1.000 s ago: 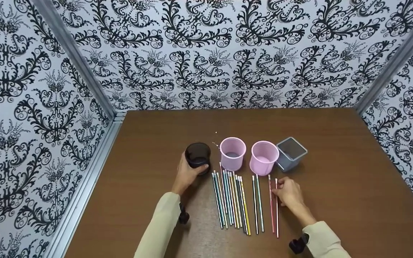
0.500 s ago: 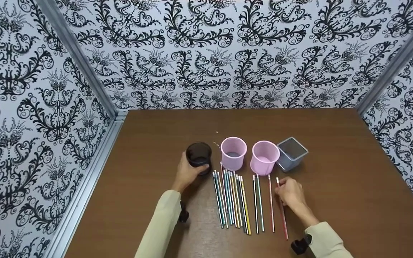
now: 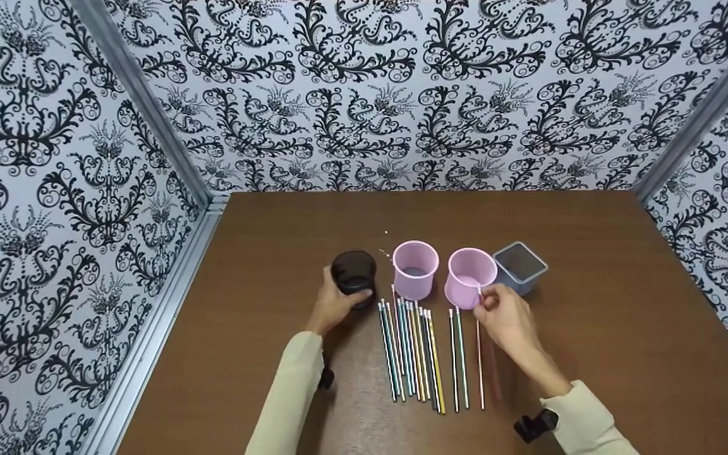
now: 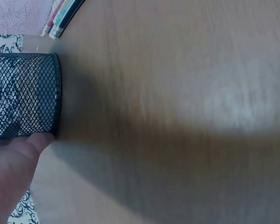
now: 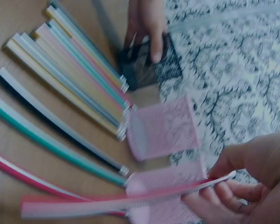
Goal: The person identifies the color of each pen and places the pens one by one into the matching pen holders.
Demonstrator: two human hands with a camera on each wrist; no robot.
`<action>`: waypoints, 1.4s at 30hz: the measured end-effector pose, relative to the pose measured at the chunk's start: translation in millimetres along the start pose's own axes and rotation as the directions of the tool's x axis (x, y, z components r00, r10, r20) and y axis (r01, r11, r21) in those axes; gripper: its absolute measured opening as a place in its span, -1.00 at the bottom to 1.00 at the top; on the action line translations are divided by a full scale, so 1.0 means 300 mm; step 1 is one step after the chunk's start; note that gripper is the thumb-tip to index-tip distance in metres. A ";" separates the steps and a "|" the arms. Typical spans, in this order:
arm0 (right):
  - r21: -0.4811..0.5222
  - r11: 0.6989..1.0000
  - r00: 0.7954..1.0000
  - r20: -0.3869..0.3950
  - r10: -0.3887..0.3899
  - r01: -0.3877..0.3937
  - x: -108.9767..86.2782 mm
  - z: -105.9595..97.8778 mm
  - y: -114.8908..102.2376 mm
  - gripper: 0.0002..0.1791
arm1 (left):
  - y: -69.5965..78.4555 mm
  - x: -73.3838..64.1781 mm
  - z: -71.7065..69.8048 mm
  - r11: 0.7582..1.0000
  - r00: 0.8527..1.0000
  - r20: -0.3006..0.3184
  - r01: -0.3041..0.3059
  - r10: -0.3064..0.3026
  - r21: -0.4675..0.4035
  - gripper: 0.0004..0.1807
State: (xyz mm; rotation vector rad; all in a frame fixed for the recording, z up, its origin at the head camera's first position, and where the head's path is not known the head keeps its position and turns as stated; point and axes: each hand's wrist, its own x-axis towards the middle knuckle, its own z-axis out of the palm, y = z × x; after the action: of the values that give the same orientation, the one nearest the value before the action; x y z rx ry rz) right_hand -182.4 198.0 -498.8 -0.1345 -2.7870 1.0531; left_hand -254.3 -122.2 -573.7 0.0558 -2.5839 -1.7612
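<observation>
Tabletop [image 3: 642,328] below, right hand [image 3: 509,319] pinches a blurred, seemingly raised pencil [image 5: 107,202].

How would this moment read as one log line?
left hand: grips black mesh cup | right hand: pinches red pencil near one end | other pencils: lying on table

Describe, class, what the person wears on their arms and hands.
The left sleeve and right sleeve are plain cream. A small black device shows at the left wrist, a second black device at the right. The left hand and right hand are ungloved.
</observation>
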 end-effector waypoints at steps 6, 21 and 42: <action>0.135 0.981 0.989 -0.075 -0.128 0.137 0.008 0.003 -0.088 -0.70 | 0.002 -0.004 0.003 1.000 1.000 0.002 -0.017 0.017 0.002 0.01; 0.465 0.783 0.911 -0.202 -0.360 0.413 0.155 0.052 -0.215 -0.70 | -0.013 0.000 -0.001 1.000 1.000 0.008 -0.010 0.010 0.007 0.09; 0.629 0.726 0.952 -0.080 -0.296 0.279 0.240 0.128 -0.434 -0.71 | -0.012 -0.005 -0.001 1.000 1.000 -0.024 -0.014 0.015 0.020 0.05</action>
State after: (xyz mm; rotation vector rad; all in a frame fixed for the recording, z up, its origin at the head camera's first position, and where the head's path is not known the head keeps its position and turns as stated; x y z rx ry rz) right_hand -263.8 85.6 -432.5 0.3883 -2.1915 1.8246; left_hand -252.7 -123.7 -577.0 0.0578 -2.5786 -1.7192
